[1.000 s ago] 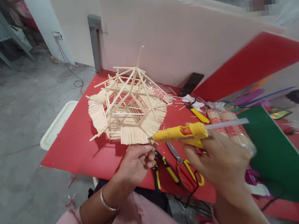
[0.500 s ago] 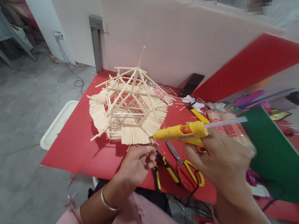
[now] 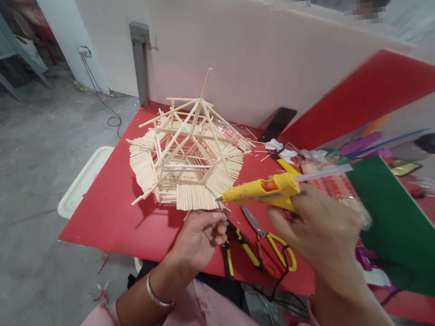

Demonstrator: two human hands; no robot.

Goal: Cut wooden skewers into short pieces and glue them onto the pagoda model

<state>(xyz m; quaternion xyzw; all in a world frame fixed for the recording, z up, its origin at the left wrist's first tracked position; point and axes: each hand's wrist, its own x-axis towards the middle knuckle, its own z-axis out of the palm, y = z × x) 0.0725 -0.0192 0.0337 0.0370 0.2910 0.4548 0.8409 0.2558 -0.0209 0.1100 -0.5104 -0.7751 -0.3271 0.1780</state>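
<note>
A pagoda-like model built of thin wooden sticks (image 3: 196,195) stands on a red board (image 3: 105,212), its open roof frame rising to a peak. My right hand (image 3: 319,224) is wrapped round a yellow hot glue gun (image 3: 260,190) with a clear glue stick poking out of its back. The gun's nozzle meets or nearly meets the near right corner of the front stick panel. Just below that panel, my left hand (image 3: 202,237) has its fingers curled in a pinch. What they hold, if anything, I cannot make out.
Pliers (image 3: 246,246) and yellow-handled scissors (image 3: 276,245) lie between my hands. At the right are bundled sticks (image 3: 334,189) and a green board (image 3: 397,226). A dark phone-like slab (image 3: 279,123) lies by the white partition (image 3: 236,51); people are beyond it.
The back of the glue gun and my right hand have shifted very slightly left, while the nozzle stays at the panel's corner. My left hand and the model look unmoved.
</note>
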